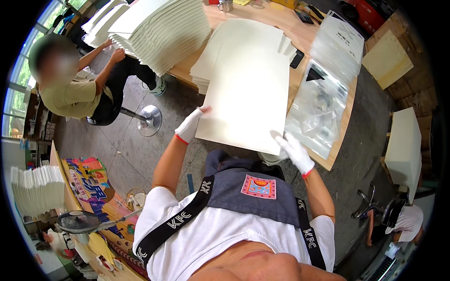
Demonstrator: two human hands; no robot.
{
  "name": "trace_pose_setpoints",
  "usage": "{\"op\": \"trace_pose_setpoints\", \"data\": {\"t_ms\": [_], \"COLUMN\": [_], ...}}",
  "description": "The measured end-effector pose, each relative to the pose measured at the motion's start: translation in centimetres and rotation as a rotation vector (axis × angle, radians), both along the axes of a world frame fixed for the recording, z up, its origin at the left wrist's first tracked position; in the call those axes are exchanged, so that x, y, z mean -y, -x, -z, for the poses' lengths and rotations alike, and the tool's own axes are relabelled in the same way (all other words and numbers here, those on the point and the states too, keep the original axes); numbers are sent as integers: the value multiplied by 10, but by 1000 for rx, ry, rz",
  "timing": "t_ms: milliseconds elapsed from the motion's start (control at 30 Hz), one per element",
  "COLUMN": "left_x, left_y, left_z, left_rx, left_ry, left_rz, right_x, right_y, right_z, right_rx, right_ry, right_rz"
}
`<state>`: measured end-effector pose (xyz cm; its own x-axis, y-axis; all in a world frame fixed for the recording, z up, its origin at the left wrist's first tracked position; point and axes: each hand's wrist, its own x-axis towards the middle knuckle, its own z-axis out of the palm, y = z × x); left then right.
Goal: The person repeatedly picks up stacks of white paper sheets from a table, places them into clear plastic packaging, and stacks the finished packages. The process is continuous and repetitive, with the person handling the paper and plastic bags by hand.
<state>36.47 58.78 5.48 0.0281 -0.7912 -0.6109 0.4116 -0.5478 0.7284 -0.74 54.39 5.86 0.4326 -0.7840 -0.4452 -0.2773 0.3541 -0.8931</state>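
Observation:
A large white sheet (246, 93) of paper or thin board lies in front of me, its near end reaching out past the table's front edge. My left hand (190, 125), in a white glove with a red cuff, is closed on the sheet's left edge; bare fingertips show there. My right hand (297, 152), gloved the same way, grips the near right corner. Under and behind this sheet, more white sheets (205, 65) are fanned out in a loose pile on the table.
A tall pile of white sheets (161, 35) stands at the table's far left. Clear plastic bags (316, 110) cover the right of the wooden table (347, 117). A black phone-like object (296, 59) lies beside the sheets. At left, a co-worker (70, 84) sits touching the pile.

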Motion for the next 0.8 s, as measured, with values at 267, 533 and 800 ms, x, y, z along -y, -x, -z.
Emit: {"op": "trace_pose_setpoints", "data": {"t_ms": [267, 533, 800], "left_x": [10, 9, 118], "left_y": [28, 181, 302], "left_z": [-64, -86, -53], "left_rx": [610, 1195, 1118], "left_ry": [449, 1159, 1199], "left_rz": [412, 836, 427], "right_x": [70, -17, -85], "right_y": [-37, -21, 138], "right_z": [28, -47, -67], "right_rx": [756, 184, -371], "right_ry": [-106, 351, 557], "right_rz": [108, 487, 836]}}
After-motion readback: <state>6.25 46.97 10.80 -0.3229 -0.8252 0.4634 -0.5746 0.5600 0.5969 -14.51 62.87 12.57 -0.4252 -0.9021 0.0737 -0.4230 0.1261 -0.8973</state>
